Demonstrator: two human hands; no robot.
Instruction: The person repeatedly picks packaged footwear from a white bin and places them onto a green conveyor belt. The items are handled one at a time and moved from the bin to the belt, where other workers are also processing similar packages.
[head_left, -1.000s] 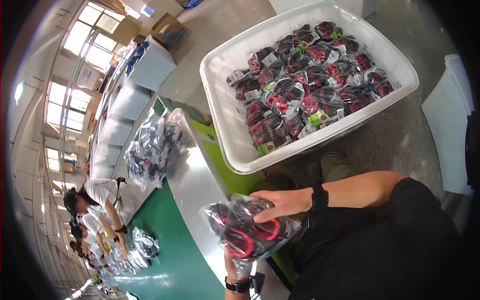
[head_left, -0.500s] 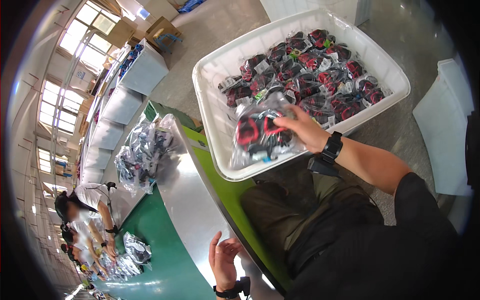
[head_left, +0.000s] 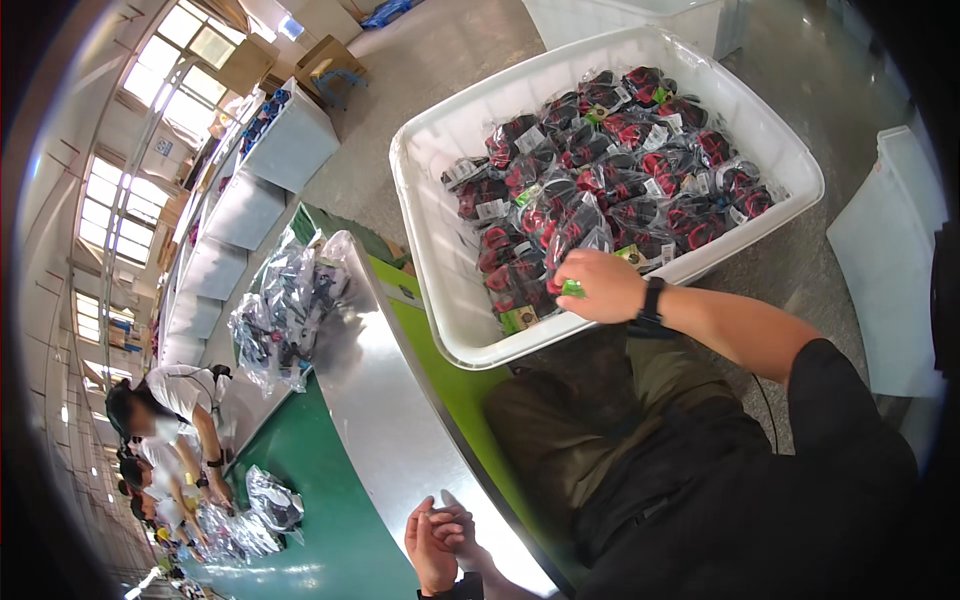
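Clear plastic packet (head_left: 565, 240) pinched by right hand (head_left: 600, 285) fingers in white bin (head_left: 440, 250); left hand (head_left: 437, 535) fingers curled, empty.

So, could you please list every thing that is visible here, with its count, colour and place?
White plastic bin: one, on the floor to the right of the table.
Clear bags of red and black items: many, filling the bin.
Pile of clear bags: one, on the far end of the steel strip.
Steel table strip: one, grey, beside the green belt.
White crates: several, in a row on the left.
Workers: at least two, at the belt, far left.
Left hand: on the steel strip, grip empty.
Right hand: grip on a bag in the bin.
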